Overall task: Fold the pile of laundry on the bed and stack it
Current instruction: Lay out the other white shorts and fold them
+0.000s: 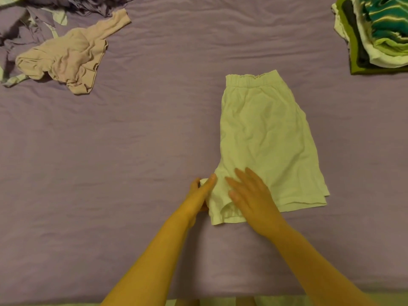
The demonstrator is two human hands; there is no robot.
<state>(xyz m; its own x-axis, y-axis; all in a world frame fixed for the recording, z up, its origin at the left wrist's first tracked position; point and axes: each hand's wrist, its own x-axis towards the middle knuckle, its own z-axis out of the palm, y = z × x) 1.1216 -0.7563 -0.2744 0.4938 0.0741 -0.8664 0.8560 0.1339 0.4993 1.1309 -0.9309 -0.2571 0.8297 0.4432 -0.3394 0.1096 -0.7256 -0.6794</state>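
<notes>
White shorts lie folded lengthwise on the purple bed sheet, with the elastic waistband at the far end. My left hand pinches the near left corner of the shorts at the leg hem. My right hand lies flat with straight fingers on the near part of the shorts, pressing the fabric down. A stack of folded clothes, green, white and teal striped, sits at the far right of the bed.
A crumpled beige garment lies at the far left. Behind it sits rumpled purple and pale fabric. The bed's near edge runs along the bottom of the view.
</notes>
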